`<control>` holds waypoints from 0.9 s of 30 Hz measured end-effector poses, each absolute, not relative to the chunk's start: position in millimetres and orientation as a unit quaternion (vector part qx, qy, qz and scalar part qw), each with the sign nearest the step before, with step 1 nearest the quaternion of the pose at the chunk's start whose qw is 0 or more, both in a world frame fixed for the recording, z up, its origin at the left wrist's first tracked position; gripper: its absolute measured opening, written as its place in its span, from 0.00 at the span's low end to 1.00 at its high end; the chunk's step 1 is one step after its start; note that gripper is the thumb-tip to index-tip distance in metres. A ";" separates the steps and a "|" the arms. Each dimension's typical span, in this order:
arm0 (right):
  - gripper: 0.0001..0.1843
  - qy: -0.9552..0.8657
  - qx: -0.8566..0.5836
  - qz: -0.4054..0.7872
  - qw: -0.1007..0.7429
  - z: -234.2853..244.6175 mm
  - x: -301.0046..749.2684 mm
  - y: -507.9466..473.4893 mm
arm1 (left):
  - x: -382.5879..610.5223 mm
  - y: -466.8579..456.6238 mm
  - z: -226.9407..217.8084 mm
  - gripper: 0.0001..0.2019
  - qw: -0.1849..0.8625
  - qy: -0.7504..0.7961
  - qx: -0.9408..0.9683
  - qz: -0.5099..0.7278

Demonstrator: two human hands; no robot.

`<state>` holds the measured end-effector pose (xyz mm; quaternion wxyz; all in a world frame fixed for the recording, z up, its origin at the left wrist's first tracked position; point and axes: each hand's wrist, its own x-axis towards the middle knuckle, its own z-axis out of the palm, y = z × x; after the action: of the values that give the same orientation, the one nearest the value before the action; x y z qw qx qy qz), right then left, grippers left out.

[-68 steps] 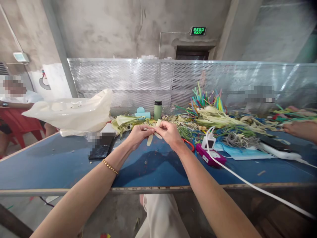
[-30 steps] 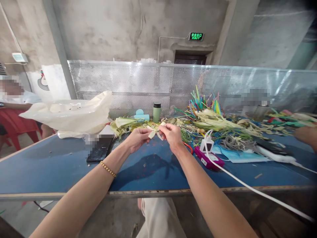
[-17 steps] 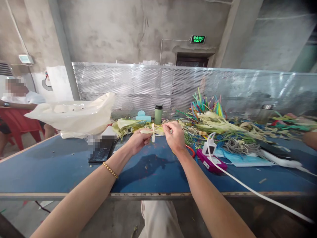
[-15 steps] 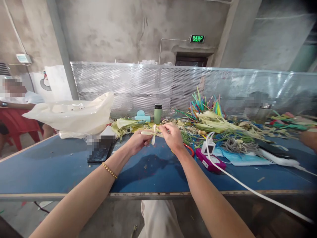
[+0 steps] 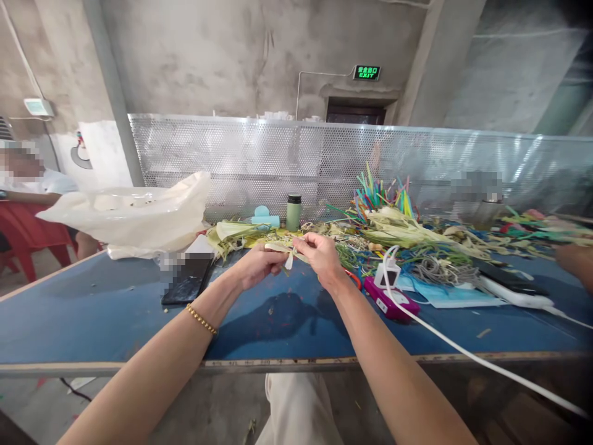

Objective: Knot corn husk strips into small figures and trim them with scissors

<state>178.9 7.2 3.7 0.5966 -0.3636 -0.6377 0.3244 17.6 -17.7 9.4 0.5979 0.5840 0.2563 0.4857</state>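
Observation:
Above the middle of the blue table, my left hand (image 5: 257,267) is closed on a pale strip of corn husk (image 5: 278,247). Thumb and fingertips of my right hand (image 5: 322,256) pinch the same strip from the other side. A short pale end dangles between the two hands. How the strip is folded or knotted is too small to make out. Just behind my hands lie loose green and yellow husks (image 5: 238,231), and a green bottle (image 5: 293,213) stands upright beyond them.
On the left are a black phone (image 5: 188,281) and a big cream plastic bag (image 5: 134,216). To the right lie a husk pile (image 5: 398,228), a purple power adapter (image 5: 391,301) with a white cable, and a blue mask (image 5: 456,295). Another person's hand (image 5: 577,259) reaches in at far right.
My right hand has shifted slightly, its fingers now nearer the strip's middle. The loop that stood up between my hands has gone lower. My left hand keeps its hold.

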 end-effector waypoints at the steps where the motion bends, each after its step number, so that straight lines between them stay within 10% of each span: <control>1: 0.21 -0.637 -0.363 0.324 0.598 3.7 178.8 7.2 | 17.2 -17.0 8.9 0.13 0.599 0.254 0.586 0.483; 14: 0.06 -0.780 -0.331 -0.074 0.526 -0.1 178.5 10.9 | 12.9 7.7 -9.2 0.12 0.557 0.293 0.542 0.556; 27: 0.07 -0.766 -0.353 -0.093 0.529 -4.0 180.2 16.6 | 13.5 0.2 -6.0 0.07 0.581 0.272 0.584 0.498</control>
<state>180.2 16.6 -4.0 0.5293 -0.3528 -0.7660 -0.0933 13.5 0.2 -6.0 0.5806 0.5840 0.2717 0.4980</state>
